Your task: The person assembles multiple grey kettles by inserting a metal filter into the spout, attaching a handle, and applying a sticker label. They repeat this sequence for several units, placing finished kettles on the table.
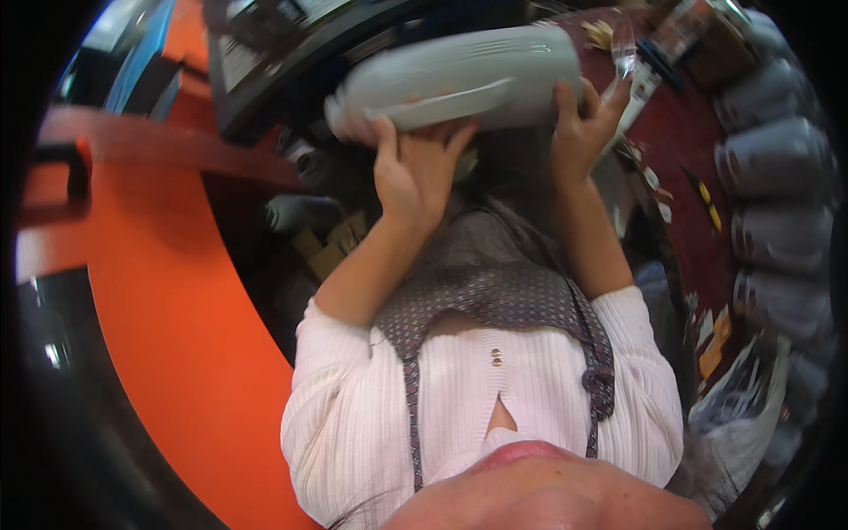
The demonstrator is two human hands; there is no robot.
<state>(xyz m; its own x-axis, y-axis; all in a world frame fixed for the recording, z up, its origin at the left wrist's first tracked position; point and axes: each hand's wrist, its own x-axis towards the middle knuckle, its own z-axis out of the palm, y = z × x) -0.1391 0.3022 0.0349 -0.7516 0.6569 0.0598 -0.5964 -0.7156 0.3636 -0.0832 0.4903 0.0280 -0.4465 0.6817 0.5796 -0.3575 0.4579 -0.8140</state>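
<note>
both hands, left hand (413, 172) and right hand (581, 124), clasp a grey shell (459, 81) at the frame's top centre, apparently mid-lift, so setting it down likely needs steady support underneath.

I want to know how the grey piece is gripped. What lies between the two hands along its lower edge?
In the head view, nothing: between the left hand and the right hand, only the grey moulded piece's own bare edge shows.
</note>
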